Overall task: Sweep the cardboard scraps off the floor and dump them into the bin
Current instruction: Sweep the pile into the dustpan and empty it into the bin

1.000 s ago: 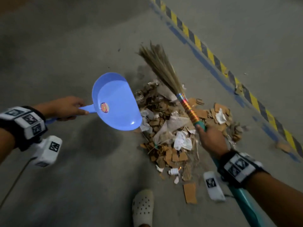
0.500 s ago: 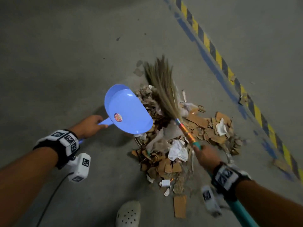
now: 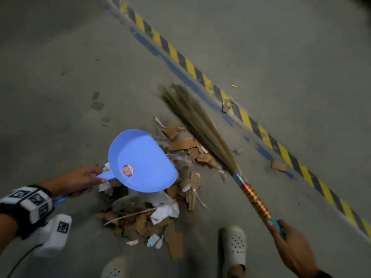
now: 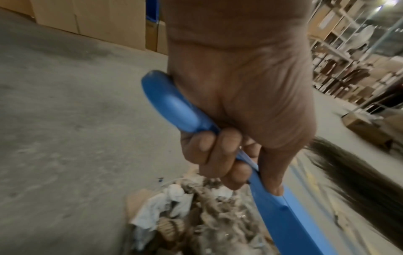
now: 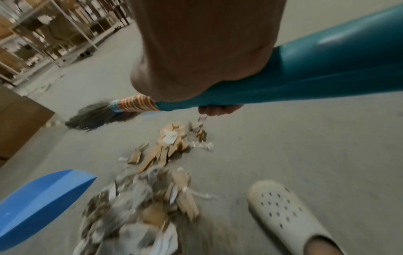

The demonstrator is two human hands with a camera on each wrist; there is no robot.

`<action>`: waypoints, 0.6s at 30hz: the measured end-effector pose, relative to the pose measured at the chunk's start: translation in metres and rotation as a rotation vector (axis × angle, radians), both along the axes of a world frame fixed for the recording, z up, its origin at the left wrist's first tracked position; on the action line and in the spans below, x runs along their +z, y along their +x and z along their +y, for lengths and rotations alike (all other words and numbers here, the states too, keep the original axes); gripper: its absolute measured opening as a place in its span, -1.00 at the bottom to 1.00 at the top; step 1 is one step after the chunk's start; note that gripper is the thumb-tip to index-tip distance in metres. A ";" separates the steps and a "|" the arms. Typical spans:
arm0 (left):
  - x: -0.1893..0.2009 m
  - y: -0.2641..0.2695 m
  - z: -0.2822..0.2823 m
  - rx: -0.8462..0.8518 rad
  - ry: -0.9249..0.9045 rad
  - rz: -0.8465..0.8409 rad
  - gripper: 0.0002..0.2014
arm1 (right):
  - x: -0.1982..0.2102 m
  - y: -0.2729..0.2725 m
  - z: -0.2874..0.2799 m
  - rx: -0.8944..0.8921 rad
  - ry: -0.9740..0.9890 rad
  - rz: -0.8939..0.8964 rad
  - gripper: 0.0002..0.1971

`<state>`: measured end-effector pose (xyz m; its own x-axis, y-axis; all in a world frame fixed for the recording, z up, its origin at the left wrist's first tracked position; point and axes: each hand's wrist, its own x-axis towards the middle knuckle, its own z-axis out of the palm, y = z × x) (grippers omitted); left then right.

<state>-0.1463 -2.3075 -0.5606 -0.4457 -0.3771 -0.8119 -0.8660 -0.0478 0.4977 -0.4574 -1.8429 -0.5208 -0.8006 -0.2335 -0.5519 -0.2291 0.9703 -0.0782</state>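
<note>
A heap of cardboard scraps (image 3: 144, 215) and white paper bits lies on the concrete floor in the head view, blurred in both wrist views (image 5: 150, 195). My left hand (image 3: 80, 180) grips the handle of a blue dustpan (image 3: 140, 163), held just above the heap's left side; its fingers curl round the handle (image 4: 181, 110). My right hand (image 3: 291, 243) holds the teal handle of a grass broom (image 3: 200, 125). The broom's bristles lie on the floor at the heap's far right edge (image 5: 96, 113). No bin is in view.
A yellow-and-black floor stripe (image 3: 251, 121) runs diagonally past the heap, with stray scraps on it (image 3: 279, 165). My two feet in pale clogs (image 3: 234, 249) stand just behind the heap. Cardboard boxes (image 4: 91, 19) and warehouse shelving (image 5: 43, 32) stand further off.
The broom has swung from over the heap's middle out to its right side. The dustpan has come lower and nearer to me, over the heap's left. My feet have stepped closer.
</note>
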 end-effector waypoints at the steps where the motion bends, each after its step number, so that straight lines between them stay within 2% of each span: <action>1: 0.002 -0.023 0.002 -0.004 -0.018 0.011 -0.90 | -0.009 -0.025 0.003 0.005 -0.052 0.038 -0.39; 3: 0.002 -0.069 0.009 -0.015 -0.038 0.022 -0.86 | -0.028 -0.078 0.002 0.027 -0.136 0.090 -0.25; 6: -0.009 -0.132 0.020 0.025 -0.072 0.034 -0.86 | -0.072 -0.171 -0.012 0.072 -0.241 0.187 -0.30; 8: -0.018 -0.168 0.031 0.047 -0.087 0.048 -0.84 | -0.101 -0.231 -0.028 0.068 -0.193 0.192 -0.39; 11: -0.035 -0.207 0.047 0.092 -0.132 0.064 -0.81 | -0.138 -0.300 -0.050 0.152 -0.062 0.108 -0.31; 14: -0.053 -0.228 0.064 0.036 -0.225 0.043 -0.80 | -0.159 -0.330 -0.064 0.223 0.034 -0.015 -0.30; 16: -0.064 -0.230 0.078 -0.008 -0.274 0.048 -0.82 | -0.164 -0.326 -0.062 0.278 0.069 -0.073 -0.30; 18: -0.072 -0.223 0.097 0.015 -0.239 0.078 -0.88 | -0.162 -0.308 -0.044 0.314 0.058 -0.093 -0.36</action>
